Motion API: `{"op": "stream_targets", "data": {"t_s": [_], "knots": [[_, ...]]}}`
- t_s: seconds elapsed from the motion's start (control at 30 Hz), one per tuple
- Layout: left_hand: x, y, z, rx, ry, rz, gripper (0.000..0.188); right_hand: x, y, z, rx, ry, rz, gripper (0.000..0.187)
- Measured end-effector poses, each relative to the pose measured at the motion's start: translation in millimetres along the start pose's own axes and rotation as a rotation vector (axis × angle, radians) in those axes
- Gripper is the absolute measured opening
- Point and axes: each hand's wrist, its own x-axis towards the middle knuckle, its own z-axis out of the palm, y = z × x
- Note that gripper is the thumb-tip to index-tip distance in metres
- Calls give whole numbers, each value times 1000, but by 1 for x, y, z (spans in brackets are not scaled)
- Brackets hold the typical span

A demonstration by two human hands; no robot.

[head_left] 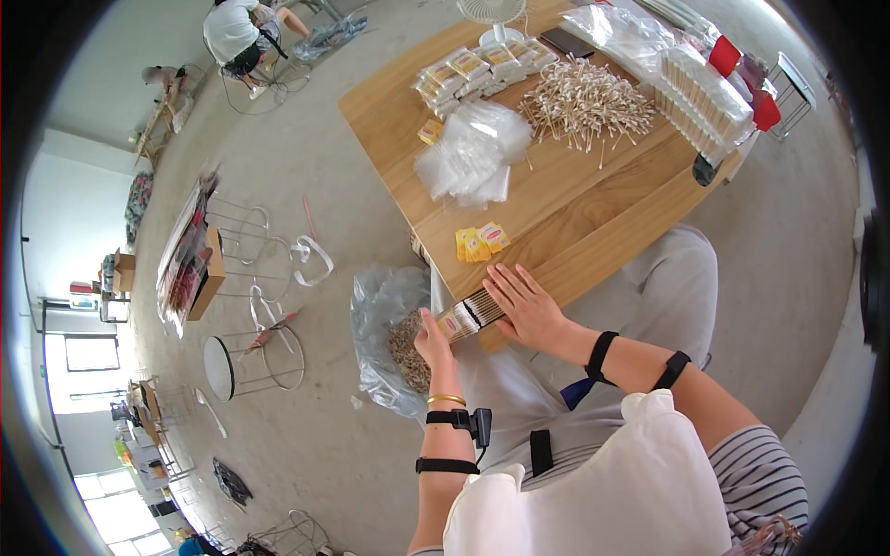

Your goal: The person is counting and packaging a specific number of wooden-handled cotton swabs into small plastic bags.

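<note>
At the table's near left corner, my left hand [434, 343] is closed around one end of a pack of cotton swabs [471, 313] with a yellow label. My right hand [530, 306] lies over the pack's other end, its fingers stretched out and resting at the table edge. Just beyond are several small yellow cards [482, 242]. Farther back lies a heap of thin clear plastic bags [475, 148]. A loose pile of cotton swabs [593, 100] with pale sticks spreads to its right. Labelled swab packs [468, 67] are stacked behind.
The wooden table [565, 213] also bears a white fan [493, 11], a dark flat object [567, 43] and a large wrapped block of swabs [700, 102]. Left of my knees is a plastic sack [375, 296] with brownish bits. Stools [220, 368] stand leftward; another person [232, 35] sits far off.
</note>
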Motion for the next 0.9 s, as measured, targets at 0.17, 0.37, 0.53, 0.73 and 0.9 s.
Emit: {"op": "stream_targets", "data": {"t_s": [0.17,0.37,0.53,0.73,0.9], "knots": [[4,-10,4,-290,-70,-135,68,1,-6,1,-93,7,-1,75],[1,-9,8,-230,-93,-51,64,11,-20,13,15,23,25,80],[6,-12,8,-206,-62,33,62,17,-29,18,-20,11,-24,82],[2,-8,9,-126,-50,169,63,23,-37,16,16,-36,-61,90],[4,1,-8,76,-68,231,63,15,-18,6,61,-49,-70,96]]}}
